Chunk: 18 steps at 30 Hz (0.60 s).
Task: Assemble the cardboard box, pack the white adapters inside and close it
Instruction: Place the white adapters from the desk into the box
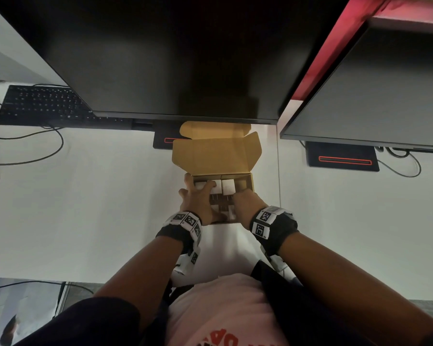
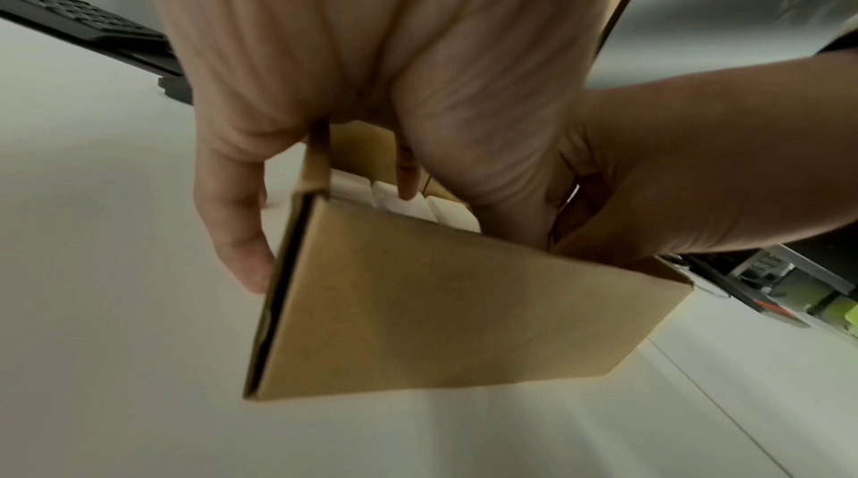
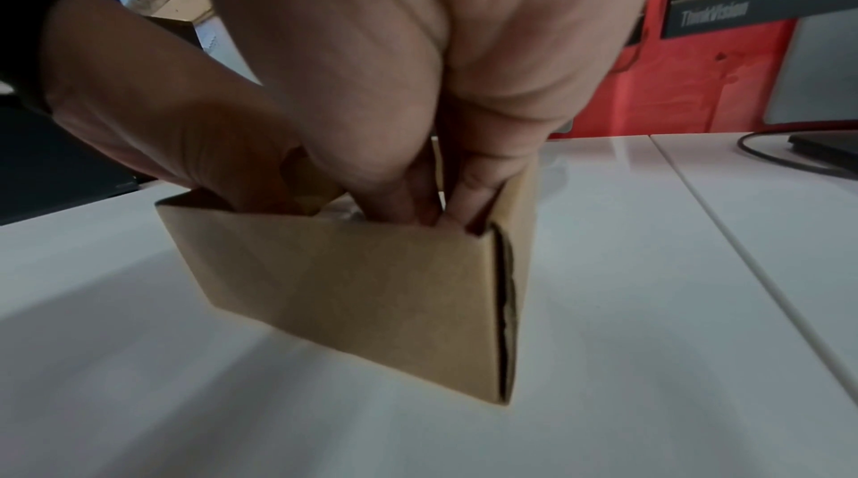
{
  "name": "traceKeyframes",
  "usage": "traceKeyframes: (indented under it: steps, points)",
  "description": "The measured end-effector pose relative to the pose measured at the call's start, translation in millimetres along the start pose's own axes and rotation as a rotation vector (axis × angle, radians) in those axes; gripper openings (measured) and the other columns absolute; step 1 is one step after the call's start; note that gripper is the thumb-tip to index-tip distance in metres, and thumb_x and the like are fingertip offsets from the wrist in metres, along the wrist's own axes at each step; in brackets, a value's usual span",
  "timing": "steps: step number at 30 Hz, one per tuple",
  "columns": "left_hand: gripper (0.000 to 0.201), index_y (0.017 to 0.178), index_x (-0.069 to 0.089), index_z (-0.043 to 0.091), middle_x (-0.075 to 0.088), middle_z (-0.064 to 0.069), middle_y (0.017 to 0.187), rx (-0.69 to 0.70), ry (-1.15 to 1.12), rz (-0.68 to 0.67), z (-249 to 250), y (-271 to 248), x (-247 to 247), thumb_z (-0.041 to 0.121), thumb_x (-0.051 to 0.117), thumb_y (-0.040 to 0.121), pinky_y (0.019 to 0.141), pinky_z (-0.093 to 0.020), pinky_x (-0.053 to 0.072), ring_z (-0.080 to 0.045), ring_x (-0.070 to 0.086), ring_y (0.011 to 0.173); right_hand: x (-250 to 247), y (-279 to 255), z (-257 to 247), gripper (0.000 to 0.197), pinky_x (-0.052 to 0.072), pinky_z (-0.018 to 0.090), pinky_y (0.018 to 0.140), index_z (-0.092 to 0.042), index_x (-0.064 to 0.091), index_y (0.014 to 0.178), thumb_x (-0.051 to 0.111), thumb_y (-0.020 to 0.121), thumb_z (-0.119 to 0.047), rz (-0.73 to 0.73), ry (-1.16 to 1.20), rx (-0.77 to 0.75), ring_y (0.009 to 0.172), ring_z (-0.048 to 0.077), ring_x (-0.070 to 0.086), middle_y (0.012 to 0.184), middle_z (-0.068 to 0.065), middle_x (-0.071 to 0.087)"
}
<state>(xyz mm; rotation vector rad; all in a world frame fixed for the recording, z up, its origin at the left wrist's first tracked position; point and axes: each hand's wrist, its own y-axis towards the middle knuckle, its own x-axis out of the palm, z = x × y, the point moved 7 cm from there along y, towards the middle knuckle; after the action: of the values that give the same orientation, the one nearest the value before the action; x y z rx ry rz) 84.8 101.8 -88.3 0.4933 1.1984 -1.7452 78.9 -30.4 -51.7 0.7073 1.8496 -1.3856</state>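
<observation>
A brown cardboard box [image 1: 251, 184] stands open on the white desk [image 1: 98, 208], its lid [image 1: 210, 156] upright at the back. Several white adapters [image 1: 228, 187] lie inside. My left hand [image 1: 198, 197] lies spread over the adapters on the left. In the left wrist view one finger [image 2: 408, 185] touches an adapter [image 2: 385, 196] and another finger [image 2: 241, 255] lies outside the box's left wall. My right hand [image 1: 245, 201] reaches down into the near right corner. In the right wrist view its fingers [image 3: 404, 207] dip behind the front wall [image 3: 371, 295], tips hidden.
A large dark monitor [image 1: 173, 58] hangs over the box's far side, and a second monitor [image 1: 373, 96] is at the right with its base [image 1: 343, 157]. A black keyboard [image 1: 40, 106] and cables [image 1: 48, 151] lie at the far left.
</observation>
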Motion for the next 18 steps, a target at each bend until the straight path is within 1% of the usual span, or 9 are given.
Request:
traceKeyframes:
  steps: [4, 7, 10, 13, 14, 15, 16, 17, 18]
  points:
    - [0.071, 0.126, 0.043, 0.041, 0.002, -0.007, 0.147, 0.007, 0.032, 0.022, -0.8, 1.5, 0.9, 0.044, 0.082, 0.067, 0.085, -0.037, 0.048, -0.036, 0.031, 0.116, 0.0, 1.2, 0.3, 0.013, 0.049, 0.028, 0.065, -0.003, 0.066, 0.092, 0.053, 0.094, -0.004, -0.003, -0.003, 0.008, 0.087, 0.029, 0.068, 0.093, 0.012, 0.066]
    - [0.067, 0.123, 0.042, 0.043, 0.004, -0.006, 0.146, -0.005, 0.023, 0.033, -1.7, 2.4, 1.4, 0.035, 0.082, 0.069, 0.081, -0.036, 0.049, -0.036, 0.032, 0.116, 0.8, 2.4, 2.1, 0.009, 0.05, 0.029, 0.065, -0.005, 0.063, 0.089, 0.055, 0.092, -0.003, 0.009, 0.015, 0.008, 0.084, 0.029, 0.068, 0.083, 0.008, 0.056]
    - [0.066, 0.123, 0.044, 0.042, 0.006, -0.005, 0.144, -0.017, 0.009, 0.014, 0.2, 1.1, 0.7, 0.037, 0.081, 0.069, 0.081, -0.034, 0.046, -0.035, 0.032, 0.115, -3.7, 7.1, 7.7, 0.012, 0.054, 0.032, 0.066, -0.008, 0.064, 0.085, 0.054, 0.09, -0.004, 0.081, 0.05, 0.03, 0.077, 0.028, 0.064, 0.086, 0.008, 0.062]
    - [0.055, 0.117, 0.045, 0.036, 0.011, -0.007, 0.146, -0.017, -0.071, -0.013, 0.6, -1.4, -4.6, 0.037, 0.075, 0.071, 0.099, -0.044, 0.044, -0.041, 0.03, 0.124, -21.4, 9.2, 26.3, 0.009, 0.051, 0.032, 0.063, -0.014, 0.059, 0.079, 0.059, 0.087, -0.017, 0.315, 0.222, 0.082, 0.073, 0.024, 0.058, 0.086, 0.007, 0.062]
    - [0.048, 0.111, 0.044, 0.034, 0.017, -0.01, 0.147, -0.004, -0.125, 0.011, -0.2, -2.8, -9.8, 0.037, 0.073, 0.073, 0.104, -0.048, 0.041, -0.043, 0.029, 0.129, -31.6, 5.3, 35.9, 0.011, 0.05, 0.031, 0.062, -0.015, 0.057, 0.08, 0.062, 0.086, -0.022, 0.437, 0.332, 0.109, 0.073, 0.022, 0.057, 0.085, 0.005, 0.06]
    - [0.04, 0.104, 0.044, 0.033, 0.027, -0.013, 0.144, 0.018, -0.183, 0.068, -1.0, -4.7, -18.1, 0.039, 0.072, 0.076, 0.104, -0.051, 0.042, -0.041, 0.031, 0.132, -41.4, 0.1, 47.8, 0.013, 0.046, 0.026, 0.06, -0.017, 0.054, 0.083, 0.064, 0.086, -0.025, 0.563, 0.453, 0.154, 0.073, 0.019, 0.055, 0.086, 0.003, 0.058]
    - [0.035, 0.098, 0.043, 0.031, 0.041, -0.013, 0.134, 0.049, -0.243, 0.154, -1.6, -7.8, -28.7, 0.041, 0.07, 0.078, 0.098, -0.049, 0.046, -0.039, 0.039, 0.127, -50.3, -5.7, 60.0, 0.017, 0.042, 0.022, 0.059, -0.018, 0.052, 0.088, 0.066, 0.086, -0.028, 0.658, 0.572, 0.222, 0.074, 0.017, 0.053, 0.089, 0.002, 0.056]
    - [0.032, 0.094, 0.042, 0.028, 0.05, -0.009, 0.121, 0.076, -0.309, 0.254, -4.1, -11.4, -40.1, 0.042, 0.068, 0.081, 0.087, -0.041, 0.049, -0.033, 0.049, 0.115, -54.7, -8.5, 71.4, 0.024, 0.042, 0.02, 0.061, -0.02, 0.049, 0.096, 0.067, 0.086, -0.031, 0.703, 0.698, 0.299, 0.077, 0.016, 0.053, 0.094, 0.001, 0.056]
    - [0.029, 0.093, 0.042, 0.026, 0.055, -0.005, 0.109, 0.075, -0.386, 0.344, -7.7, -15.8, -51.3, 0.039, 0.066, 0.084, 0.077, -0.032, 0.048, -0.028, 0.054, 0.102, -56.0, -8.7, 80.0, 0.032, 0.046, 0.023, 0.067, -0.021, 0.047, 0.105, 0.068, 0.086, -0.037, 0.689, 0.825, 0.374, 0.082, 0.017, 0.055, 0.101, 0.0, 0.056]
